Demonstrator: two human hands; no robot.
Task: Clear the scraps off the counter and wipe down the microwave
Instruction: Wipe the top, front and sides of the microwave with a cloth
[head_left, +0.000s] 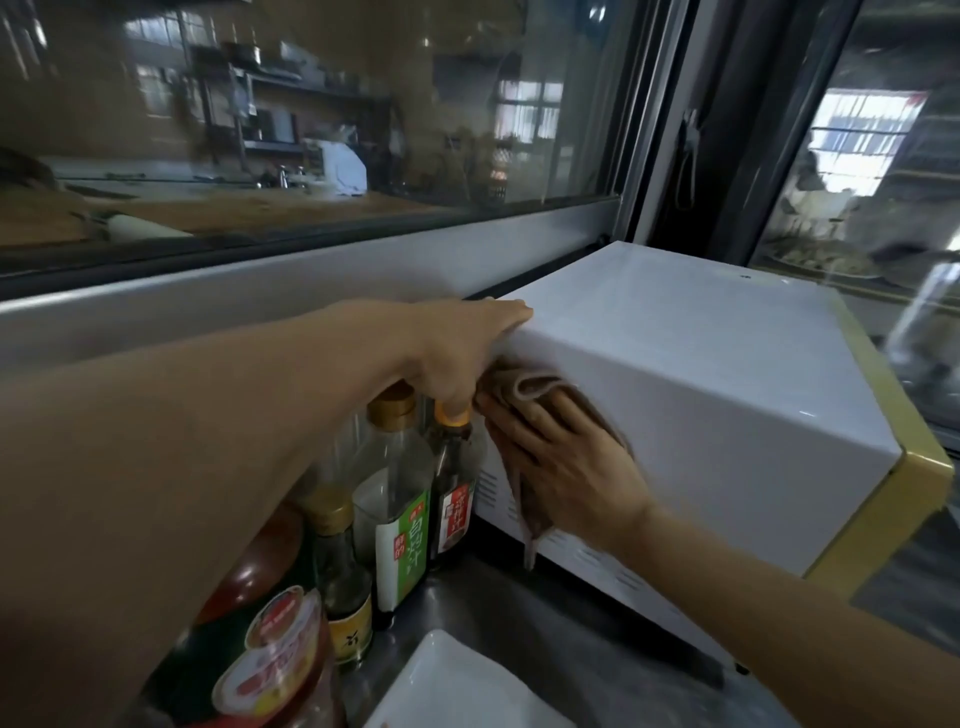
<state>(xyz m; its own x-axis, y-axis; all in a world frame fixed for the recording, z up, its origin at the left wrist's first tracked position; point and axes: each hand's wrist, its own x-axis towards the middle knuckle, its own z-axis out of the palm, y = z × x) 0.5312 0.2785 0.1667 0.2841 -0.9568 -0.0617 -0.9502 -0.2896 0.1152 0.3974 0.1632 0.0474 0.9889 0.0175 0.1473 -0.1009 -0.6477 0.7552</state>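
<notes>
From the head camera, the white microwave sits on the steel desk beside a window, bottles crowded at its left. The left hand rests on its top rear corner, fingers pressed together; the right hand, fingers spread, presses a brown cloth flat against its vented side panel

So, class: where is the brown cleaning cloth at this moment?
In the head view, the brown cloth is pressed flat against the microwave's white side panel under the right hand, beside the bottles.
</notes>
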